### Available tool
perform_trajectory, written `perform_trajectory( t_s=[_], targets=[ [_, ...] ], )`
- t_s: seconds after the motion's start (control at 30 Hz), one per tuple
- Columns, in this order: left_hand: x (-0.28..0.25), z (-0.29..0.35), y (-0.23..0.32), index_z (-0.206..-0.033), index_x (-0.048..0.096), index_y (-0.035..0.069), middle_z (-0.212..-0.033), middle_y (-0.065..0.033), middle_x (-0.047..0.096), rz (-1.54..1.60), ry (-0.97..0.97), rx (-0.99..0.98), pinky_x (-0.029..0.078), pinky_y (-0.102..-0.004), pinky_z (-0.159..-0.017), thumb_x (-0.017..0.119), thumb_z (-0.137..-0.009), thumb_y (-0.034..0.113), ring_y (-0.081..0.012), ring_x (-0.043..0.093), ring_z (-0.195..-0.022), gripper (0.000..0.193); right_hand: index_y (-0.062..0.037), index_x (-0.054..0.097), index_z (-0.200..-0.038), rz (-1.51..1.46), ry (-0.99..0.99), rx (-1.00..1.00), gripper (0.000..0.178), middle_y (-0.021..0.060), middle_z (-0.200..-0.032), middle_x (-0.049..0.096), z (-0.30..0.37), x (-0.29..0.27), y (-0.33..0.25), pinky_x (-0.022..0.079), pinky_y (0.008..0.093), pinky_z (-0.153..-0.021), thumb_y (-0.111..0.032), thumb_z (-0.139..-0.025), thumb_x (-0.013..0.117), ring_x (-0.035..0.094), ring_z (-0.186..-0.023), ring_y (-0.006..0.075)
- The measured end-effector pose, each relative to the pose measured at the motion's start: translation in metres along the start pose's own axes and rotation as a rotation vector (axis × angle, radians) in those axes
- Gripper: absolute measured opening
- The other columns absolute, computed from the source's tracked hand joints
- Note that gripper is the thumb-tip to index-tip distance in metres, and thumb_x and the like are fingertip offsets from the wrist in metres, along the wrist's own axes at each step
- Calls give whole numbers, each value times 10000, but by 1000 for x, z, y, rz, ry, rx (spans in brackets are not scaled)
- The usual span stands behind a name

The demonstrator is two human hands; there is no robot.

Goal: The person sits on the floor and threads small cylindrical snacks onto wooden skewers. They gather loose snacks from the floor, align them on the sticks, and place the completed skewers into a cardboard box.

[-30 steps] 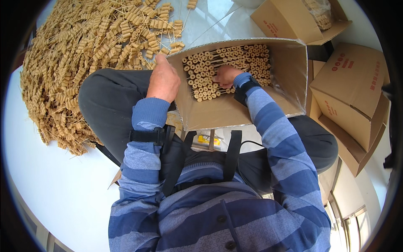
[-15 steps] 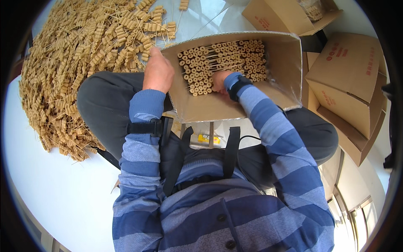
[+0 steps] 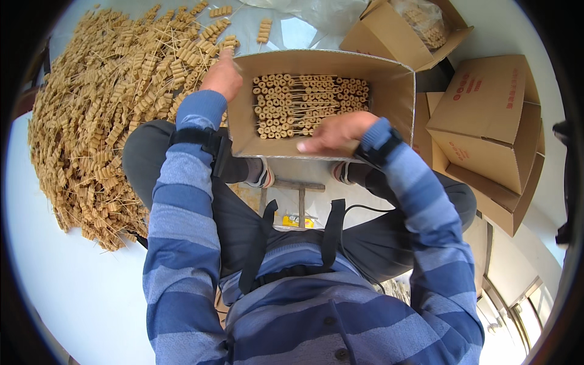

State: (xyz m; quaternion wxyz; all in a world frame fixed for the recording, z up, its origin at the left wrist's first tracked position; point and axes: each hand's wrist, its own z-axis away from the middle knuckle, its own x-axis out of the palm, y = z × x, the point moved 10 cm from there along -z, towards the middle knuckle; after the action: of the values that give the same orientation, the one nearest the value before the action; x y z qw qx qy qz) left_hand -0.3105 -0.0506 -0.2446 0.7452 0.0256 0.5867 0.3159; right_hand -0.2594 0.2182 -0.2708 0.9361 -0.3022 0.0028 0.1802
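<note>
Tan ridged rolls on thin sticks, like skewered snacks, make up a big pile [image 3: 103, 115] at the left. More skewers [image 3: 298, 100] lie packed in rows inside an open cardboard box [image 3: 389, 91] in front of me. Most show their round, holed ends; sticks run across the middle. Beyond the box's left wall, my left hand [image 3: 222, 78] reaches to the edge of the pile, a finger stretched toward a skewer [image 3: 230, 44]. Its other fingers are partly hidden. My right hand [image 3: 340, 131] is over the box's near side, slightly blurred, thumb apart and nothing seen in it.
Another open carton [image 3: 389, 36] at the back right holds a clear bag of skewers. Brown cartons [image 3: 480, 103] stand at the right. A wooden stool or frame [image 3: 301, 207] and a small yellow packet [image 3: 297, 221] are below the box. Single skewers [image 3: 264, 30] lie behind the box.
My right hand has lifted from among the packed skewers to the box's near side. My left hand has moved from the box's left edge farther out toward the pile.
</note>
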Motion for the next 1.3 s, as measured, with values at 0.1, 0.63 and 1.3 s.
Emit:
perform_trajectory(
  t_s=[0.1,0.63,1.3],
  targets=[
    [13,-7,13,-1423,354,-70,-1053,-313,674,-97,-96,56,517,-476,-893,522,-933,75,-419,669,-1004,538,22,529,-1380,15,29,-121,850,252,-1307,605,41,20,-5,484,409,-1006,-600,-837,732,600,-1193,357],
    [-250,194,-247,-1445,457,13,-1243,-142,623,453,472,-225,556,-302,-863,542,-1030,310,-182,641,-1013,518,-30,661,-1114,190,711,-1,238,253,-967,669,48,40,-42,503,504,-783,-187,-939,623,634,-917,448],
    [237,211,-415,-1234,622,-6,-961,-151,717,680,26,-987,566,-346,-589,725,-896,276,-218,695,-688,452,-5,573,-1296,179,651,46,453,213,-1256,619,62,42,-86,484,397,-984,-198,-912,714,597,-1160,393]
  ],
)
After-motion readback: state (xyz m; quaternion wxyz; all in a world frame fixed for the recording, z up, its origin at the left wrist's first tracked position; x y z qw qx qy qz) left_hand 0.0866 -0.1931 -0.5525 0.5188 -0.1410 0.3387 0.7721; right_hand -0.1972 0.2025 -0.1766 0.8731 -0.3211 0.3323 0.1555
